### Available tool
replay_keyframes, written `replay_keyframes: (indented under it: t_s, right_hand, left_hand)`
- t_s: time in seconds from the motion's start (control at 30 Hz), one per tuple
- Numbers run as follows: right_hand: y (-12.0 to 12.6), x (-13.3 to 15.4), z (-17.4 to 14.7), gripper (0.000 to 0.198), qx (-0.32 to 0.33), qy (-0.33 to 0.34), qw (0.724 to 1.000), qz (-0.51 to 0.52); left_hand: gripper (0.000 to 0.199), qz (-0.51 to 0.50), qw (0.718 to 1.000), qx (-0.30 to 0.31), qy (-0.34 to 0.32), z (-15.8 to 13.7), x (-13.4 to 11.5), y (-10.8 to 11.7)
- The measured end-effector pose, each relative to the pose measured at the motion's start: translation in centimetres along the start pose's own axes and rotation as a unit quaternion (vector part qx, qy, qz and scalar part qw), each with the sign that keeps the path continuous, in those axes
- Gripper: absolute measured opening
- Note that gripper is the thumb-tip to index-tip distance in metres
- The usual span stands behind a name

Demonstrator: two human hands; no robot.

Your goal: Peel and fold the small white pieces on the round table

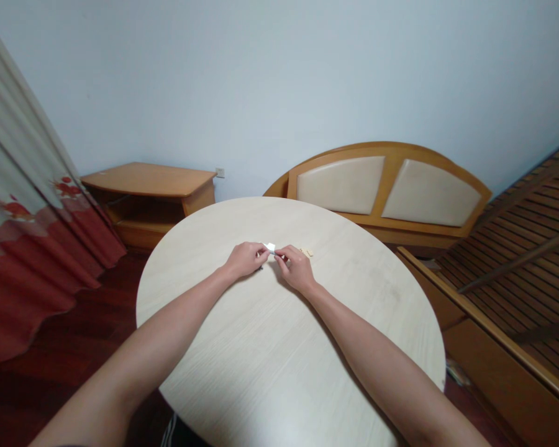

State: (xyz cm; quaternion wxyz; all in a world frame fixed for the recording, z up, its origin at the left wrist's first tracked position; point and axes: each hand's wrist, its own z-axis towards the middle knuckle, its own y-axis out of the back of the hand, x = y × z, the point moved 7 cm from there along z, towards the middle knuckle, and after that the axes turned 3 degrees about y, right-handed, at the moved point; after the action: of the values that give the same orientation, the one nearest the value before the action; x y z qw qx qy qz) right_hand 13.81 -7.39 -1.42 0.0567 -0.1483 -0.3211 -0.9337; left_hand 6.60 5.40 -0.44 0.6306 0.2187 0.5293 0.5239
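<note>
Over the far half of a round pale table (270, 341), both of my hands meet at a small white piece (271, 247), too small to tell whether it is paper or plastic. My left hand (248, 257) pinches it from the left between thumb and fingers. From the other side, my right hand (295, 266) pinches near its right end, where a thin greyish edge shows. Just beyond the right hand lies a small flat tan piece (307, 252), partly hidden by the fingers. Something small and dark (261, 268) shows beneath my left hand.
A low wooden cabinet (153, 180) stands against the wall at the back left, beside a red and white curtain (37, 248). Behind the table is a padded headboard (382, 186). A slatted wooden bed frame (507, 261) leans at the right.
</note>
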Motion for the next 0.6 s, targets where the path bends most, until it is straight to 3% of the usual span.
replay_keyframes:
  t_s: [0.6]
  right_hand:
    - [0.00, 0.48, 0.09, 0.013, 0.009, 0.026, 1.000, 0.006]
  left_hand:
    - [0.026, -0.003, 1.000, -0.002, 0.012, -0.01, -0.04, -0.08]
